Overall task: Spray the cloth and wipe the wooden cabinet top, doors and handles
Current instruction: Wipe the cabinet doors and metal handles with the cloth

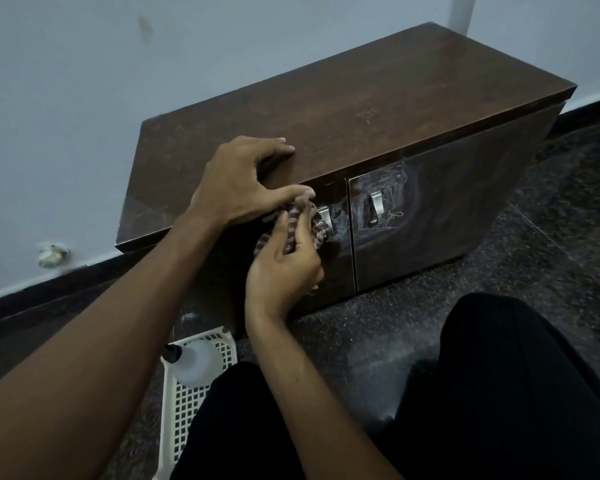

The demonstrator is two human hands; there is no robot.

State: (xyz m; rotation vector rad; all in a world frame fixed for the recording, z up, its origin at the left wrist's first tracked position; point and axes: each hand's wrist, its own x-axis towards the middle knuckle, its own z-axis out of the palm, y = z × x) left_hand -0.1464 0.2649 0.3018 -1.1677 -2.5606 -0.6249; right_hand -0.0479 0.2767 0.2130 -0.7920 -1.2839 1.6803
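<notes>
Right now:

- You are bunching the striped brown-and-pale cloth (321,226) against the front of the left door, touching its small brushed-metal handle (327,216), just under the front edge of the top.
- Your right hand (284,261) is grasping the cloth from below, fingers curled round the bundle.
- Your left hand (238,183) is bracing above it: the fingertips are lying on the dark wooden cabinet top (361,109), gripping nothing, while the thumb is reaching down and pressing the cloth's upper end.
- You are, by my reading, working on the handle step on the left door.
- The next move is calling for a rub round that handle, back side too, with the cloth kept tight in your right hand.
- The glossy dark right door (458,202) is showing whitish smears round its own metal handle (374,206), so it is probably needing a pass after this.
- The translucent plastic spray bottle (196,363) is lying in the white lattice plastic basket (187,414) on the dark speckled floor (361,341), beside your knee in black trousers (516,375), if the cloth needs more spray.
</notes>
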